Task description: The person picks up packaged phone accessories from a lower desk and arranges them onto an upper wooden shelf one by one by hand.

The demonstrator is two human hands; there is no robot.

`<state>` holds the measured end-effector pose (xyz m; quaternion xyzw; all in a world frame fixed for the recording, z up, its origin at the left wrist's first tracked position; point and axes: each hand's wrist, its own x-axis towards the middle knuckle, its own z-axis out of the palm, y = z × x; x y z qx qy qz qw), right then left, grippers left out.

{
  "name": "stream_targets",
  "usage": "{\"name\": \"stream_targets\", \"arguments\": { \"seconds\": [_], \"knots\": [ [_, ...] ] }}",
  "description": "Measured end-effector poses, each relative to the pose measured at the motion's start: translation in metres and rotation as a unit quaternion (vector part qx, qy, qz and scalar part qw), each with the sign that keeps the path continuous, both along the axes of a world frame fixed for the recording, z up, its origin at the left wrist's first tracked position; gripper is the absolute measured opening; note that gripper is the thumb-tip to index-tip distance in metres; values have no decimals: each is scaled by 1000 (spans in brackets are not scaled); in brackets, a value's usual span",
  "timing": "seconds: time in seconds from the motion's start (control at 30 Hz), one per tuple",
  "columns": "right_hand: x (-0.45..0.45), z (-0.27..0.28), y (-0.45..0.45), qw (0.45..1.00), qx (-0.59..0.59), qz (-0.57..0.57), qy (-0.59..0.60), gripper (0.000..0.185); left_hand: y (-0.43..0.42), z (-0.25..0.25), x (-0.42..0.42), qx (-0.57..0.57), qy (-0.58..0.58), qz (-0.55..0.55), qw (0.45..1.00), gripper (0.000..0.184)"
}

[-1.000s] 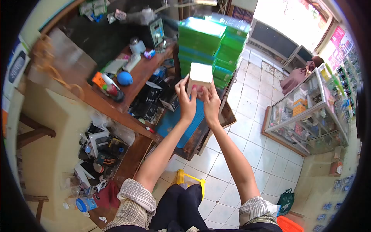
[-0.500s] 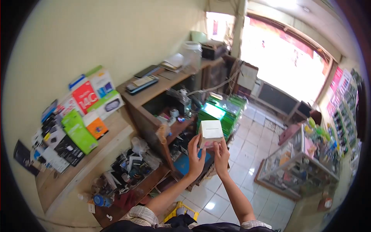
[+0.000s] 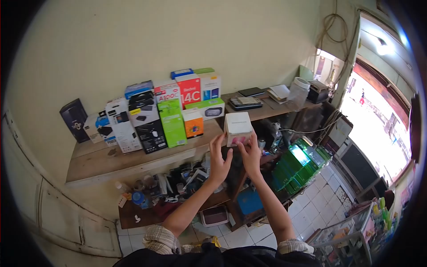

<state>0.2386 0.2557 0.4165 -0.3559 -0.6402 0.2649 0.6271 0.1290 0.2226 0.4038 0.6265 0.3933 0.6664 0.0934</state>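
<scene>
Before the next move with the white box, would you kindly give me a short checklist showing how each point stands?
1. Right hand on the white box: ok, thumb and fingers are at its lower right.
2. Left hand gripping too: cannot tell; it is at the box's left side, but firm contact is unclear.
3. Box top closed: ok, it looks shut.
4. Box contents: cannot tell, the inside is hidden.
5. Orange-and-white box and tall green box upright on the wooden shelf: ok, both are standing.
</scene>
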Motion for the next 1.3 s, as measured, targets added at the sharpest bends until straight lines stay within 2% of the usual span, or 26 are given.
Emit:
{"name": "stream_targets", "arguments": {
  "seconds": [0.03, 0.07, 0.33, 0.4, 0.5, 0.57, 0.73, 0.87, 1.03, 1.13, 1.3],
  "knots": [
    [-12, -4, 11, 999, 39, -12, -30, 60, 3, 0, -11, -2, 26, 38, 999, 50],
    [-23, -7, 19, 999, 1, 13, -30, 59, 8, 0, -20, -7, 28, 39, 999, 50],
    [-60, -18, 77, 996, -25, 48, -70, 62, 45, -20, -64, -58, 68, 78, 993, 54],
    [-62, -28, 91, 988, 20, 9, -154, 62, 46, -27, -65, -71, 16, 25, 997, 55],
    [-63, -31, 97, 989, -49, 38, -132, 61, 50, -26, -68, -83, 34, 3, 996, 56],
    [-64, -36, 103, 991, -41, 42, -123, 61, 50, -24, -67, -88, 58, 14, 994, 56],
    [-65, -39, 114, 991, -12, 51, -120, 62, 41, -16, -60, -48, 141, 121, 981, 52],
    [-63, -28, 112, 992, -2, 81, -95, 61, 41, -15, -58, -49, 149, 161, 974, 48],
    [-69, -23, 124, 987, 1, 83, -141, 60, 46, -10, -57, -117, 175, 212, 954, 47],
    [-75, -25, 129, 989, 13, 77, -129, 61, 48, -8, -57, -128, 173, 239, 947, 47],
    [-80, -35, 139, 987, 1, 59, -149, 62, 50, -6, -57, -144, 175, 239, 944, 49]
  ]
}}
